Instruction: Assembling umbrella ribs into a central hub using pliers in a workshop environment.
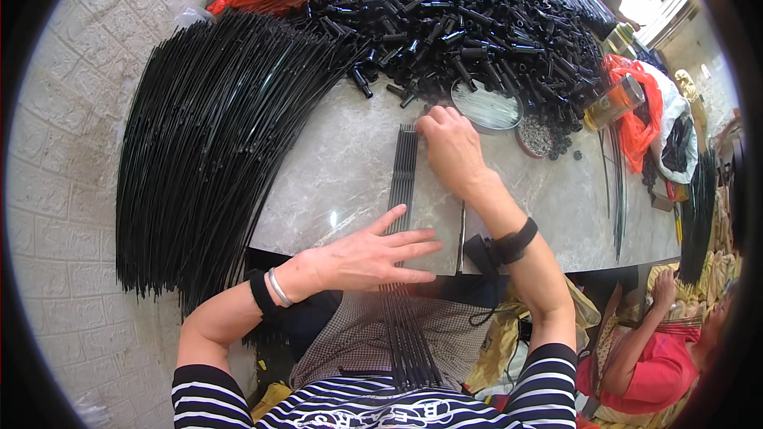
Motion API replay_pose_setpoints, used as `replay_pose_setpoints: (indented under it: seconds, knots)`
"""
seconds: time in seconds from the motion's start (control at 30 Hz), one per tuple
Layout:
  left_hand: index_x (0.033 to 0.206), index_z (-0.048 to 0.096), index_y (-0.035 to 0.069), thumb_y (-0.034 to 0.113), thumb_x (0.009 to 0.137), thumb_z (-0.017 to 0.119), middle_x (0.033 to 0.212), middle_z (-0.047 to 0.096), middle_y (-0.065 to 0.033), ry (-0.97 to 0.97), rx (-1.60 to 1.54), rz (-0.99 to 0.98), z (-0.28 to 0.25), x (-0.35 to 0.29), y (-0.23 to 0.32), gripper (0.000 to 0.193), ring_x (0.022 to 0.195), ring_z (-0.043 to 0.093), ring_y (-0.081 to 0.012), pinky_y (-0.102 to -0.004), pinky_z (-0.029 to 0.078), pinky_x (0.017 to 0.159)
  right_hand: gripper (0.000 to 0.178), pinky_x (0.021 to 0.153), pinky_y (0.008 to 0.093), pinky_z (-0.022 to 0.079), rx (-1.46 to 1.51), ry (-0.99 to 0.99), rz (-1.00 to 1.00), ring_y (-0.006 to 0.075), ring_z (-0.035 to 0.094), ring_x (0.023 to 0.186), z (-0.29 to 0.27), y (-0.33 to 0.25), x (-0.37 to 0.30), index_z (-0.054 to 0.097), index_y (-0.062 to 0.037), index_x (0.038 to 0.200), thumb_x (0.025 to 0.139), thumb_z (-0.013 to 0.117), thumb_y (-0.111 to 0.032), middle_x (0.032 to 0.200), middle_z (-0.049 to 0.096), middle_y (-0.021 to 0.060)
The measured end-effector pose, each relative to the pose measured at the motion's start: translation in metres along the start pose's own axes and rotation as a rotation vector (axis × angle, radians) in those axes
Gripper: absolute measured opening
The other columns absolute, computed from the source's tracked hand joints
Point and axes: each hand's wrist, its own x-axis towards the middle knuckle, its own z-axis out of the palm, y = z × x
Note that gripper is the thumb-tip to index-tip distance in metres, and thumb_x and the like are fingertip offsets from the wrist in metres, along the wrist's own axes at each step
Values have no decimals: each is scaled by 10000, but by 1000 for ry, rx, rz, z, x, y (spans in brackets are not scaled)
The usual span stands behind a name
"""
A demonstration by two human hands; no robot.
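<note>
Black thin rods (403, 183) lie in a flat row running twelve to six on the marble table (334, 167); left hand (369, 258) presses them open-palmed, right hand (451, 147) squares their far ends, fingers curled; keeping even pressure should hold them aligned

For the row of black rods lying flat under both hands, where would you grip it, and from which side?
Probably mid-length, from above. The rods lie side by side on the table, far ends under the right hand, near ends hanging over the edge past the left hand. Pinching across the row's width between the hands should keep them together; an end grip would likely let them fan.
</note>
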Motion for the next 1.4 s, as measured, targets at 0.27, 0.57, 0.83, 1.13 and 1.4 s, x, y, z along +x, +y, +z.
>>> replay_pose_setpoints:
  seconds: [0.27,0.57,0.83,1.13,1.4]
  knots:
    - [1319,499,298,-17,751,581,1491,356,-54,37,-10,-4,3,0,1,655,1395,332,-230,-617,167,1141,118,785,362,470,-284,-78,39,248,574,962,-10,9,-8,616,-65,881,769,580,-73,944,587,90]
    - [1314,502,303,11,750,594,1503,341,-51,-14,17,-4,0,-1,0,642,1401,322,-233,-620,164,1141,141,784,403,474,-47,-82,81,323,561,934,-10,-5,-4,561,-24,891,753,553,6,934,570,141]
    - [1315,500,299,24,746,605,1510,330,-52,-24,22,-5,-3,-1,0,640,1406,312,-235,-621,168,1138,134,801,402,453,-36,-85,-6,307,589,908,-7,-9,6,582,-45,900,773,563,-6,912,609,132]
    - [1307,505,297,67,781,623,1506,333,-54,-26,66,-3,-4,2,5,586,1397,323,-234,-613,182,1138,151,829,423,429,100,-81,46,331,582,906,-4,-9,6,601,-42,946,809,554,1,886,616,149]
    - [1317,516,272,179,752,692,1465,373,-81,52,146,35,8,-3,2,599,1392,315,-237,-587,211,1135,103,785,406,508,-45,173,217,303,593,935,-50,58,1,663,-64,908,821,611,-77,916,617,105]
